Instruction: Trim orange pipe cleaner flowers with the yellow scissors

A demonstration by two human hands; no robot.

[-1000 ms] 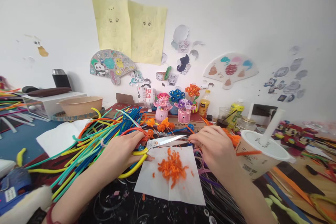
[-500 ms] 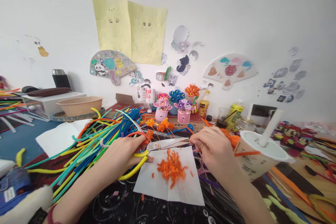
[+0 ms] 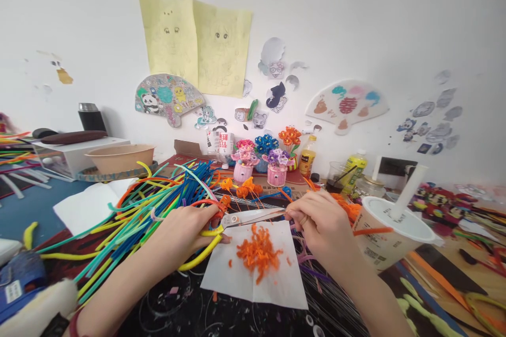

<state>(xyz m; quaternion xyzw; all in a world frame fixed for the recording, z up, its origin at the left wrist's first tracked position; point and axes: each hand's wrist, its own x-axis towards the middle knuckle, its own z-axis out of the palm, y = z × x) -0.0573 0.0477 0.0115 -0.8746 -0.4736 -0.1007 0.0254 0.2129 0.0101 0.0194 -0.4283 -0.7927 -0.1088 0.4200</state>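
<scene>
My left hand (image 3: 183, 231) grips the yellow and orange handles of a pair of scissors (image 3: 241, 218), its closed blades pointing right. My right hand (image 3: 318, 221) is pinched shut just at the blade tips, on something thin I cannot make out. Below both hands lies a white paper sheet (image 3: 276, 284) with a pile of orange fuzzy clippings (image 3: 259, 251) on it. A big bundle of coloured pipe cleaners (image 3: 158, 200) fans out under and behind my left hand.
A white lidded drink cup with a straw (image 3: 389, 231) stands close to my right wrist. Small pipe-cleaner flower pots (image 3: 261, 160), bottles and a brown bowl (image 3: 120, 158) line the back by the wall. Loose orange and green strips lie at the right.
The scissor blades, open a second ago, have closed, and their tips have met my right hand's pinch. Both hands stay in nearly the same place.
</scene>
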